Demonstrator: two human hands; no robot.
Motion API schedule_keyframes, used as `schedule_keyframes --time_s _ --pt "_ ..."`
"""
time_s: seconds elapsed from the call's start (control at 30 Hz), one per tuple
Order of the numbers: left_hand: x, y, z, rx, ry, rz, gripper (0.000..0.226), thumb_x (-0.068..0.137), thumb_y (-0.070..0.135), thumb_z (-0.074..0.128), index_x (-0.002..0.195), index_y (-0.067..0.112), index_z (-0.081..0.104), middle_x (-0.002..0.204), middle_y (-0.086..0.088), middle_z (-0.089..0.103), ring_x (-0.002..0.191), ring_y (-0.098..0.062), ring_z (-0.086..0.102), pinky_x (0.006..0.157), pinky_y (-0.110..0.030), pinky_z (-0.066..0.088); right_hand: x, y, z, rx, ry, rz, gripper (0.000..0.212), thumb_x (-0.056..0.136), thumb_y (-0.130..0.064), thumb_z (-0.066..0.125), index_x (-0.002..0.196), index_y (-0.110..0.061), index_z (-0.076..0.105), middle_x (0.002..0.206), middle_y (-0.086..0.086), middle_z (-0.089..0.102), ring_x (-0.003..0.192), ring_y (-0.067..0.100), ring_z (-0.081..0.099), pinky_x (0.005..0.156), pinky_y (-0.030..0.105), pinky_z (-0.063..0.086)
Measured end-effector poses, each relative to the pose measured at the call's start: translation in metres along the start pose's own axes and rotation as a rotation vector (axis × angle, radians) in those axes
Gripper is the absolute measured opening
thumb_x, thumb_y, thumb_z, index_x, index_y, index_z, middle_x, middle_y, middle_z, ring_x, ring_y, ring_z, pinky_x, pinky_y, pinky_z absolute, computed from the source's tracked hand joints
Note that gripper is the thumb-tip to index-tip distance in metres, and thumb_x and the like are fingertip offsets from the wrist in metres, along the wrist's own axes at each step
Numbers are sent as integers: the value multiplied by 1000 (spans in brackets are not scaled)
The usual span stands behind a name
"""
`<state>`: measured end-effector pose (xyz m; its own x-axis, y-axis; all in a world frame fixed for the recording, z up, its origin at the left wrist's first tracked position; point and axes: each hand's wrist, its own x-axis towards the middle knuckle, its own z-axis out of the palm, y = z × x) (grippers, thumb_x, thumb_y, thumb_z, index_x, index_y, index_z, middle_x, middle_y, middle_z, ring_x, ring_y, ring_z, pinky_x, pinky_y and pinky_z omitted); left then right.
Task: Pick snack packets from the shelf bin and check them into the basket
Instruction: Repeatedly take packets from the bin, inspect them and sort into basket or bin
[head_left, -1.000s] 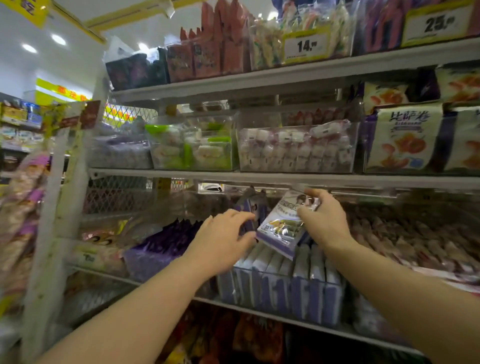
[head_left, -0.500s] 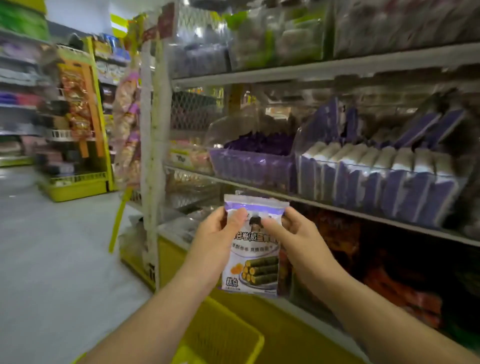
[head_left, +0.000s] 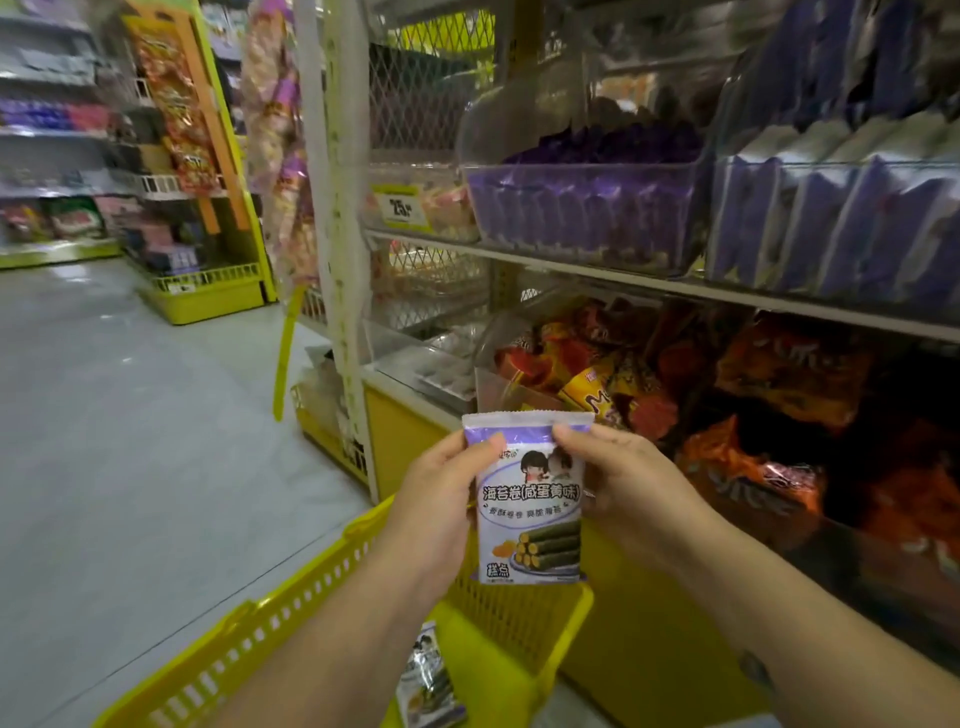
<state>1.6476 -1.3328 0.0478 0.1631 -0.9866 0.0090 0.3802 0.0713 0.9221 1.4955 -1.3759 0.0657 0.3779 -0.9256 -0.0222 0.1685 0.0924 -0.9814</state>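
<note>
Now, by shop shelf (head_left: 623, 278), left hand (head_left: 436, 499) and right hand (head_left: 634, 488) pinch packet (head_left: 530, 504) over basket (head_left: 519, 623).

left hand (head_left: 441, 499): bare, forearm (head_left: 322, 639) bare | right hand (head_left: 628, 483): bare, small dark mark (head_left: 756, 673) on forearm

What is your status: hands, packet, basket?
Left hand, right hand pinch packet top. Packet upright over basket; another packet inside. Nothing between.

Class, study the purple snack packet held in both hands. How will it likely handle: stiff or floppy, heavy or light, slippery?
Probably light: the left hand and right hand hold the snack packet by pinches near its top corners. Likely fairly stiff: it hangs flat, unbent. Its smooth film may be slippery.
</note>
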Motion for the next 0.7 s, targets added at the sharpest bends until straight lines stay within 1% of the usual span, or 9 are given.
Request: schedule_keyframes --time_s 0.07,0.17,0.27,0.33,0.4,0.47,0.57,0.63,0.7 --pt "4 0 -2 -41 17 -36 35 76 21 64 106 3 69 102 -22 73 93 -33 71 73 -40 59 3 1 -2 -71 -5 21 32 94 -28 52 108 -6 71 107 19 71 109 36 63 99 47 45" --pt "6 3 -3 -69 -3 -54 36 85 25 59 111 2 66 104 -23 72 97 -36 70 77 -44 59 7 2 -3 -117 -4 14 36 97 -35 47 102 -11 73 101 13 74 102 29 66 88 40 49" --pt "5 6 -3 -41 1 -42 36 93 28 53 113 2 67 107 -23 71 102 -38 68 88 -50 55 8 1 -2 -118 -26 -14 39 97 -37 45 101 -11 74 101 12 74 105 32 66 92 43 49" --pt "3 8 -1 -35 15 -27 39 88 30 56 112 2 68 107 -24 71 102 -38 68 91 -52 53 6 2 -4 -118 -57 -35 41 96 -41 45 103 -12 73 102 11 74 105 29 66 92 42 50" --pt "-1 12 1 -54 38 -24 44 84 33 57 112 1 67 106 -25 71 101 -38 69 90 -52 53 3 1 -6 -136 -125 -52 42 91 -46 47 105 -15 72 106 8 74 104 22 68 86 35 54" --pt "-5 17 0 -95 60 -30 47 84 34 55 116 1 65 108 -24 70 102 -38 68 86 -51 56 -3 -1 -8 -190 -233 -36 36 88 -43 54 111 -20 70 112 4 72 106 19 67 82 30 56" --pt "-7 25 -3 -161 81 -68 41 94 33 51 120 4 63 110 -22 70 105 -37 67 80 -49 58 -11 -2 -11 -210 -381 57 33 87 -28 60 117 -15 66 117 7 69 107 21 66 87 34 56" --pt "-7 28 -5 -170 69 -126 42 95 36 49 121 6 63 113 -19 70 109 -36 65 85 -49 55 -15 -2 -11 -164 -414 122 36 85 -24 60 117 -8 64 116 12 69 101 22 68 87 37 56" --pt "-10 31 -8 -122 -6 -197 46 89 41 53 120 11 66 117 -15 69 112 -33 65 91 -50 52 -17 -3 -12 -112 -406 170 35 85 -24 58 114 -6 64 111 13 71 94 20 70 84 36 57"
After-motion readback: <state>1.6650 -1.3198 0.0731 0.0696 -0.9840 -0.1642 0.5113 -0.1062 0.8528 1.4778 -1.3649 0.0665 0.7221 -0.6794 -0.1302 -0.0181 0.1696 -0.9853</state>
